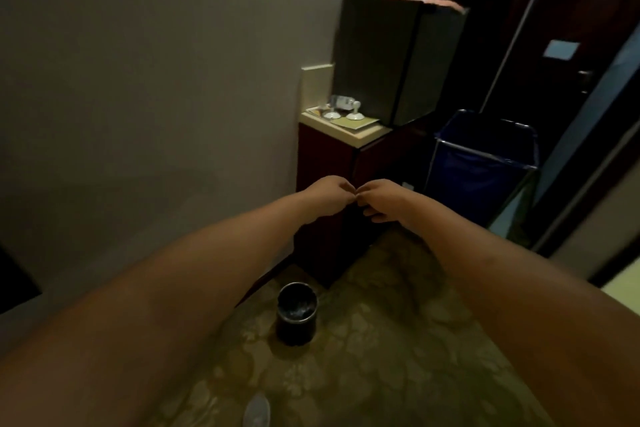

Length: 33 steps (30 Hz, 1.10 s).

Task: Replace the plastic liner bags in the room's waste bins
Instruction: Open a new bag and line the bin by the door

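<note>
Standing upright: waste bin (pixel 297 314) | opening up | on carpet (pixel 398 340)

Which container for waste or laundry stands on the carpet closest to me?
The small black round waste bin, just below the arms; the blue cart bag stands farther back beside the dark cabinet.

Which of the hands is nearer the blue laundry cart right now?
Right. The right hand is held out in front of the dark cabinet, on the side toward the blue laundry cart. The left hand meets it fingertip to fingertip, on the side away from the cart.
</note>
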Motion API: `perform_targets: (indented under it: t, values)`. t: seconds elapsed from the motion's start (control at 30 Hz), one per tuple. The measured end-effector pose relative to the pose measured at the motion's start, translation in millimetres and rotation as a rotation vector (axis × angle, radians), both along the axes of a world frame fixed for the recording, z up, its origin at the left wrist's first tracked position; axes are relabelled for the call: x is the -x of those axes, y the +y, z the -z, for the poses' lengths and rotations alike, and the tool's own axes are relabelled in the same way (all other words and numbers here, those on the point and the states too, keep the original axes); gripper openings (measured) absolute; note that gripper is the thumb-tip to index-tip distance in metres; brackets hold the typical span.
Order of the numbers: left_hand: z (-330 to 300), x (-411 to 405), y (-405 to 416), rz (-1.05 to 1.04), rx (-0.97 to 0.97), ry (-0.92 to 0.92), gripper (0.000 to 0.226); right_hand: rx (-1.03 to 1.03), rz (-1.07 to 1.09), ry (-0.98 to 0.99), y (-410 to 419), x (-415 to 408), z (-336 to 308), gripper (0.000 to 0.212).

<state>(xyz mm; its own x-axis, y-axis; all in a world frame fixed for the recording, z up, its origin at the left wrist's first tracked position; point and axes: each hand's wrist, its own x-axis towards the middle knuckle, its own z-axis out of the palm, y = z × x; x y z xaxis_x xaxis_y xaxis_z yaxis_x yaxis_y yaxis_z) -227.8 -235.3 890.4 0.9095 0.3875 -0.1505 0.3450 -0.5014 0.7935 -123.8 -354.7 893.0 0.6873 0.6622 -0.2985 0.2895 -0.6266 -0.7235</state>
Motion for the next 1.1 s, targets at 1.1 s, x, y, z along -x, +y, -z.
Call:
perform_targets:
  t: [1.1]
  values:
    - [-149,-417,160,0.221,-0.166,-0.306,0.033,-0.079,0.111,-0.298,123,-379,-157,0.033]
